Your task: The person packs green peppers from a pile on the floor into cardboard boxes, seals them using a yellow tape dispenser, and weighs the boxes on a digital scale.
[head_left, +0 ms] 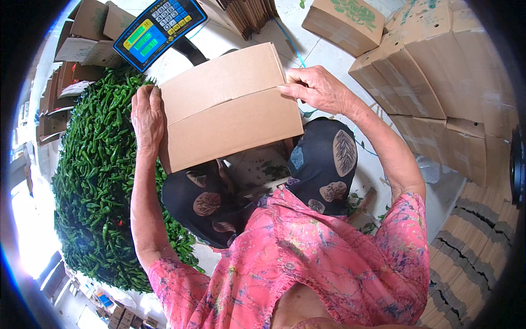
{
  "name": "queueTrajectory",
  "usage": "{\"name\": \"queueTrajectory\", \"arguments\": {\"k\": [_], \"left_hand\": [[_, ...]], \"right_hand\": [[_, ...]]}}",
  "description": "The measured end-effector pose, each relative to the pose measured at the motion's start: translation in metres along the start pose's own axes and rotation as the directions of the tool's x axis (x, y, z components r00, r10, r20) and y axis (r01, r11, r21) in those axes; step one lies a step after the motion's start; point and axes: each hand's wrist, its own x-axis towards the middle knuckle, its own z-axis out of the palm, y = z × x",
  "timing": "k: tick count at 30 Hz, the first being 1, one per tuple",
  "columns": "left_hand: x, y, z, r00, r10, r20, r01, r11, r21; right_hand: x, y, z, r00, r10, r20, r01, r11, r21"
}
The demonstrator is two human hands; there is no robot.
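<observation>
Head view showed a brown rectangular cardboard box [233, 118] between the hands, its long axis running left to right, the right end angled far. The left hand [147, 119] held its left edge, fingers curled; the right hand [320, 90] pinched its right edge.

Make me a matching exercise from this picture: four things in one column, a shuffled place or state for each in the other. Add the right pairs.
Things
1. Left hand
2. Right hand
3. Peppers
4. Scale display

Places and states
A. Heaped and mostly green
B. At the left edge of the box
C. Lit up, near the picture's top
D. Thumb and fingers at the box's right edge

Right pairs: 1-B, 2-D, 3-A, 4-C
</observation>
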Motion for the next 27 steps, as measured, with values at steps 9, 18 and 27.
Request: {"name": "queueTrajectory", "arguments": {"k": [9, 18, 27], "left_hand": [[0.002, 0.008, 0.002, 0.997, -0.036, 0.063, 0.042, 0.995, -0.091], [0.012, 0.003, -0.014, 0.892, -0.134, 0.432, 0.42, 0.6, -0.681], [0.01, -0.01, -0.002, 0.983, 0.132, 0.13, -0.136, 0.991, 0.021]], "right_hand": [[0.051, 0.026, 0.041, 0.894, -0.245, -0.375, 0.144, 0.95, -0.278], [0.051, 0.004, 0.056, 0.848, -0.112, -0.518, -0.019, 0.97, -0.242], [0.021, 0.066, 0.023, 0.924, 0.158, -0.348, -0.058, 0.958, 0.28]]}}
